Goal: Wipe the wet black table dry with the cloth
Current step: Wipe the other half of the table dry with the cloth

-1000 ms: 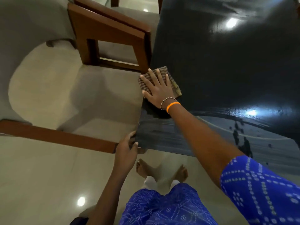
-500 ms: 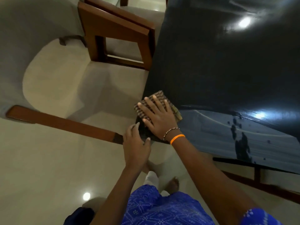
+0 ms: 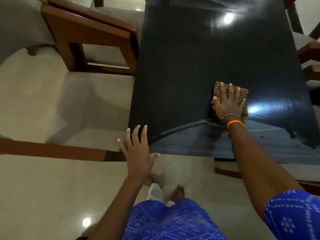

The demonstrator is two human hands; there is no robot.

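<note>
One black table [image 3: 199, 54], glossy, with two bright light reflections on its top; a paler, streaked band ran along the near edge, bounded by a curved line. One cloth [image 3: 231, 93], brown and striped, folded, lay flat on the table's right-hand part, just beyond that curved line.

Two hands. The right hand [image 3: 228, 104] lay palm-down on the cloth, fingers straight and slightly spread, pressing it to the surface rather than gripping it; the arm reached forward, nearly straight. Two bands on that wrist: one beaded bracelet [image 3: 230, 116], one orange band [image 3: 235, 122]. The left hand [image 3: 138, 153] was at the table's near left corner, palm down, fingers spread apart and empty, fingertips over the table edge; whether they touched it could not be told.

One wooden chair [image 3: 90, 37], brown frame with grey cushion, stood left of the table. Parts of further wooden furniture showed at the right edge. Blue patterned clothing [image 3: 173, 222] and one bare foot [image 3: 178, 192] were visible below, on a pale tiled floor [image 3: 43, 187].
</note>
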